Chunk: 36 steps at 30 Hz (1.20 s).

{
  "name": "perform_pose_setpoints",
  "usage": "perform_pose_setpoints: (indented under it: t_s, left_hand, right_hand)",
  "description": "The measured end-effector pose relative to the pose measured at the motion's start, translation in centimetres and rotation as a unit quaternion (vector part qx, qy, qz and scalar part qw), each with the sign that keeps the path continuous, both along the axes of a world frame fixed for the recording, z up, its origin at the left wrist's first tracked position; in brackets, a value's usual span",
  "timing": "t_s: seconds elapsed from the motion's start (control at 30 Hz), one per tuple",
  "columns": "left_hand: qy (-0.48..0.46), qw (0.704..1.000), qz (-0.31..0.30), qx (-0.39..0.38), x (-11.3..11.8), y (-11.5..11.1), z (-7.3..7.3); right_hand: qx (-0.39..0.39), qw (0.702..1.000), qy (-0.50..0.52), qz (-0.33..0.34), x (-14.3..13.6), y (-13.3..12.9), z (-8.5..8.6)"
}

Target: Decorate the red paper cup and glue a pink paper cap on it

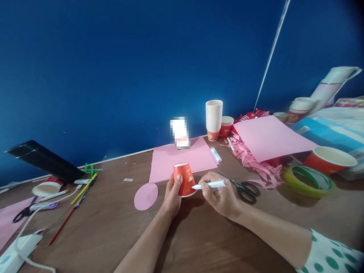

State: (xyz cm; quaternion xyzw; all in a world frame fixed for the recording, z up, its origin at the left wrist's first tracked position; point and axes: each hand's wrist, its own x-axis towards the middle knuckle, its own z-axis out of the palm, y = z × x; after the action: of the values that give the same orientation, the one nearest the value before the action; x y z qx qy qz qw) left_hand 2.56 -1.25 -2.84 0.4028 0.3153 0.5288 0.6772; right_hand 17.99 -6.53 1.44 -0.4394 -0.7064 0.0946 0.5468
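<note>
Deep blue wall (113, 76) beyond the red paper cup (186, 178), with brown tabletop (99, 227) below and its far edge running along the wall, well behind the cup. Cup narrow end up, slightly tilted, in the left hand (172, 193): curled around its left side, thumb on the front, other fingers mostly hidden. Right hand (220, 195) just right of the cup, closed in a writing grip on one white marker (213, 184), tip at the cup's lower right side; impossible to tell whether touching.

Widest stretch of showing wood left of the cup, from one pink circle (146, 196) across to two thin rods (83, 189), and on toward the near side. Tighter behind, close to the near edge of a pink sheet (184, 159); tighter also to the right, beside the scissors (247, 192).

By count: two pairs of scissors, one right of the cup, one far left; one glue stick (215, 154) behind and right; one tape roll (290, 181) well right. Two cup stacks behind and right, one tall and mostly white (214, 115), one shorter and red (226, 131), too tightly nested for counting.
</note>
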Motion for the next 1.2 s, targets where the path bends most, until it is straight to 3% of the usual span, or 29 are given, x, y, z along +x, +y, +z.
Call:
perform_pose_setpoints:
  t_s: [0.47,1.2]
  left_hand:
    - [-0.013,1.0,0.002,0.009,0.13,0.13,0.11]
    - [-0.022,0.999,-0.011,-0.033,0.08,-0.06,0.67]
  right_hand:
    - [-0.01,0.999,-0.041,0.013,-0.14,0.04,-0.07]
    - [-0.026,0.999,-0.006,-0.027,0.11,0.23,-0.51]
